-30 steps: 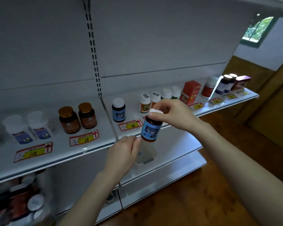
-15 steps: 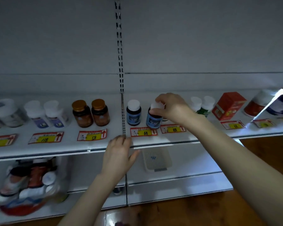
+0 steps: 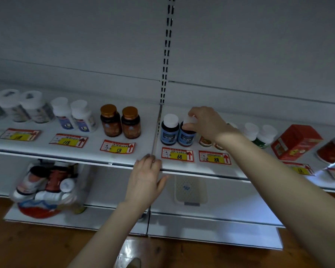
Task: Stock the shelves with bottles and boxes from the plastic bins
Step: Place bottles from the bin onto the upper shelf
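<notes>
While right hand [image 3: 205, 122] pinches white cap [image 3: 190, 119] of round bottle [image 3: 187, 137], left hand [image 3: 145, 176] lies spread, seemingly touching shelf [image 3: 147, 141].

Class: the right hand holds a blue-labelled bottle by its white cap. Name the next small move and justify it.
Probably release: the right hand pinches the cap of the dark blue-labelled bottle, which seems to stand upright on the white metal shelf beside its matching twin, behind the 68 price tag.
</notes>
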`<state>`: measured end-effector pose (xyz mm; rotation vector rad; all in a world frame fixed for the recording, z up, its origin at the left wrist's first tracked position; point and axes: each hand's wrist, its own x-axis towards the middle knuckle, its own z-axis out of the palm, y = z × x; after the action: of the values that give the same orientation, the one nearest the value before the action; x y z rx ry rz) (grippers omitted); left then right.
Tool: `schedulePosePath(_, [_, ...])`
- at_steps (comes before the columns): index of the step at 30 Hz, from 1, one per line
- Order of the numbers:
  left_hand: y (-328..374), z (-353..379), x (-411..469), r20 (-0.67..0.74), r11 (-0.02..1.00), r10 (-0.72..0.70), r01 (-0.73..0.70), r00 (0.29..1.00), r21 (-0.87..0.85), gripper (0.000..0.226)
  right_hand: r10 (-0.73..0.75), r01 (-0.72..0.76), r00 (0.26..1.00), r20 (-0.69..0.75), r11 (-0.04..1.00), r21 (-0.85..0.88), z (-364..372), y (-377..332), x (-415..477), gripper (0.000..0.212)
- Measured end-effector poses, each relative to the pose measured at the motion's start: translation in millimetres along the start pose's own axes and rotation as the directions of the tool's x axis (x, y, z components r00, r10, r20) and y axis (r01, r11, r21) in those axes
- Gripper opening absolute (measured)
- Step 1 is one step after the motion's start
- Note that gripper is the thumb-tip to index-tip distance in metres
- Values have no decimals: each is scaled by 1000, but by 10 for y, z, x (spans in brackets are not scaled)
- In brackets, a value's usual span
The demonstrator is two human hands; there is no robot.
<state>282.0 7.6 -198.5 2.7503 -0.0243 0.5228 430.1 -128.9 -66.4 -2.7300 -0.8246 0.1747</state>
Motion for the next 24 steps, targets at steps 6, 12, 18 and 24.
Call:
schedulePosePath(6, [17, 16, -11, -16, 1000, -12, 12, 1000, 29, 35, -18, 18, 1000, 8, 999, 26, -4, 27, 31, 42])
schedulePosePath(12, [64, 1, -1, -37, 998, -17, 19, 999, 53, 25, -27, 27, 999, 18, 1000, 10, -9, 30, 21, 42])
schedulePosePath(18, [169, -54, -81, -71, 998, -21, 25, 997, 58, 25, -45, 45, 999, 13, 999, 9, -13, 39, 6, 41])
schedulePosePath(24, [292, -154, -157, -59, 997, -50, 54, 997, 63, 31, -62, 62, 998, 1, 998, -7, 1, 45, -4, 42])
